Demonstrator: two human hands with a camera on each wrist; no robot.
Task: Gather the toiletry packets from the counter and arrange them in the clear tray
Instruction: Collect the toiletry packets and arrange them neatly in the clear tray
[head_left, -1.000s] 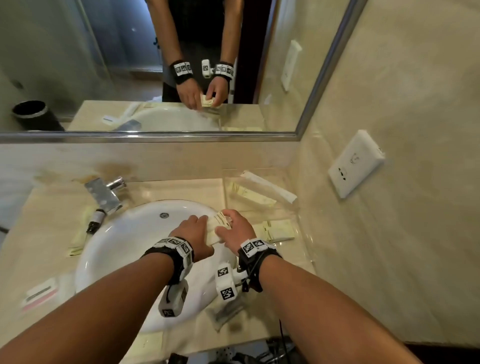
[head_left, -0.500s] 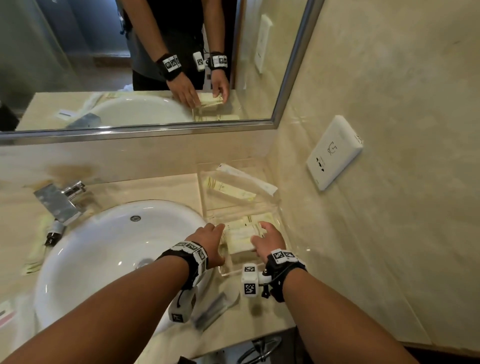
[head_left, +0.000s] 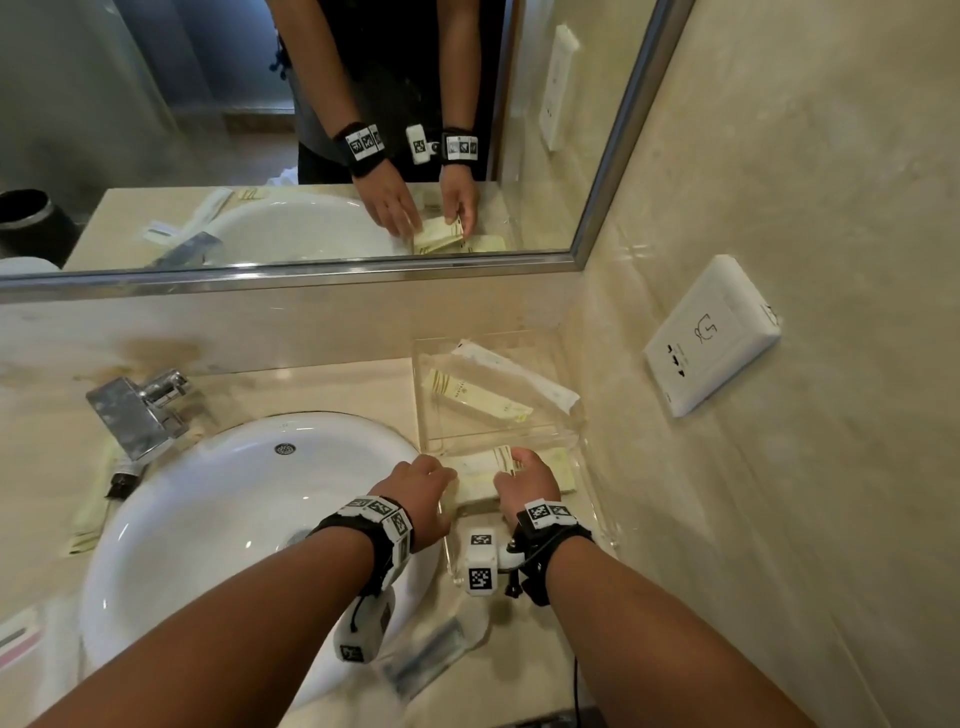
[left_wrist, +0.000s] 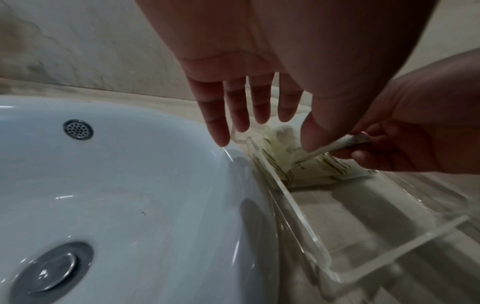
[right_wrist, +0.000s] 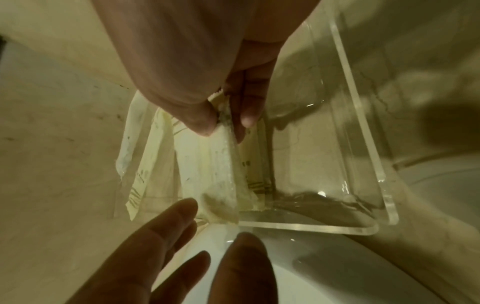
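A clear tray stands on the counter right of the sink. My right hand pinches a pale yellow packet between thumb and fingers, low inside the tray's near half; the pinch shows in the right wrist view. My left hand hovers at the tray's left wall with straight fingers, holding nothing. More yellow packets lie under the held one. A long white packet and a yellow one lie in the far half.
The white sink and chrome tap fill the left. Yellow packets and a small black-capped tube lie left of the sink. A clear-wrapped packet lies at the counter's front. A wall socket is on the right wall.
Both hands have moved right from over the sink's rim to the tray, carrying the yellow packets. The left hand's fingers have straightened and come off the packets.
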